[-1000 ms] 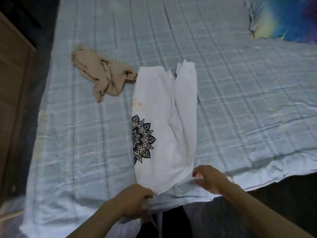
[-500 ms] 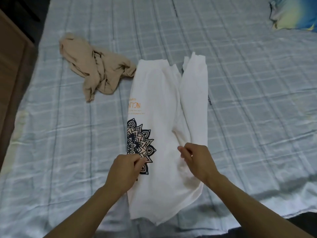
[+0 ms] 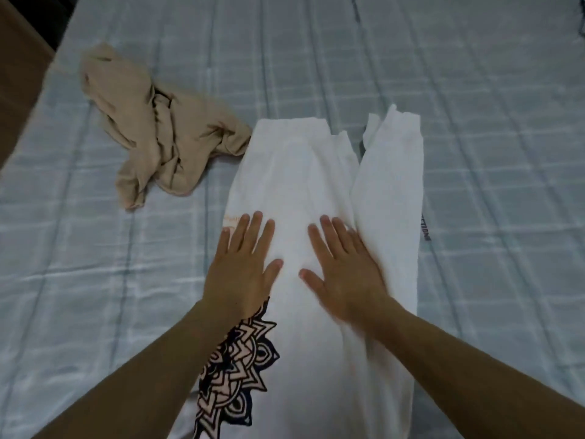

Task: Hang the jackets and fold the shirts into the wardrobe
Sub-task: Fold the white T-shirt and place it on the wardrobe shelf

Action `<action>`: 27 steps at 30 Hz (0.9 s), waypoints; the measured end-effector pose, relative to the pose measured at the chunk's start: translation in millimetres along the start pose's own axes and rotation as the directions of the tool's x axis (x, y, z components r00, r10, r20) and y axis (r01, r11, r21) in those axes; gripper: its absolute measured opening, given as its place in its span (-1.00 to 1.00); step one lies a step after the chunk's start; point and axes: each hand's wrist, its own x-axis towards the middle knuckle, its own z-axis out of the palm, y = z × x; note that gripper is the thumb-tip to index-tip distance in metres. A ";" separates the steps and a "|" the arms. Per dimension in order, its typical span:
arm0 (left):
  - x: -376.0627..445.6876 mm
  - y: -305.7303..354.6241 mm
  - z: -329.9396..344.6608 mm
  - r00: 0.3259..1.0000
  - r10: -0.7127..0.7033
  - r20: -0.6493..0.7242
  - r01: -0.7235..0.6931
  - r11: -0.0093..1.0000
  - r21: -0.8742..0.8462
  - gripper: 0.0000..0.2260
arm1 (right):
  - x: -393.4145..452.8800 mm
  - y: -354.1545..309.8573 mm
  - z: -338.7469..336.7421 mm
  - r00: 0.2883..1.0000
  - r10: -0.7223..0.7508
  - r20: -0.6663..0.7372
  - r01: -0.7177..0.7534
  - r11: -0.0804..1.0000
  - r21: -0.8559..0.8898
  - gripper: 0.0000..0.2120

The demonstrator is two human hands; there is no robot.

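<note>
Both hands, the left hand and the right hand, lie flat with spread fingers on the white shirt, folded narrow in the middle of the bed, probably to smooth it before the next fold.

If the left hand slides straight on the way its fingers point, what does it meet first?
The left hand lies flat on the white shirt, fingers pointing up the bed. Straight ahead is only more shirt, then its far edge. The crumpled beige garment lies off to the left, probably just outside that line.
</note>
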 end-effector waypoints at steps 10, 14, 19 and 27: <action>-2.1 1.7 2.4 1.000 -0.010 -0.006 0.010 1.000 0.010 -0.41 | -1.7 -1.9 -6.9 0.999 0.017 0.030 -0.019 0.996 0.084 -0.26; 14.0 -0.3 2.2 1.000 0.011 -0.018 -0.011 1.000 0.012 -0.39 | 17.4 -2.0 -12.4 0.999 0.049 0.003 -0.049 0.994 0.093 -0.29; 84.5 -5.7 -11.8 0.995 0.080 -0.062 -0.080 0.997 0.001 -0.39 | 80.6 3.2 -24.4 1.000 -0.008 -0.025 0.010 0.995 0.100 -0.32; 153.2 -19.3 -16.2 0.990 0.110 -0.089 -0.114 0.993 -0.039 -0.38 | 137.6 40.6 -26.2 0.991 0.080 -0.109 -0.074 0.995 0.062 -0.29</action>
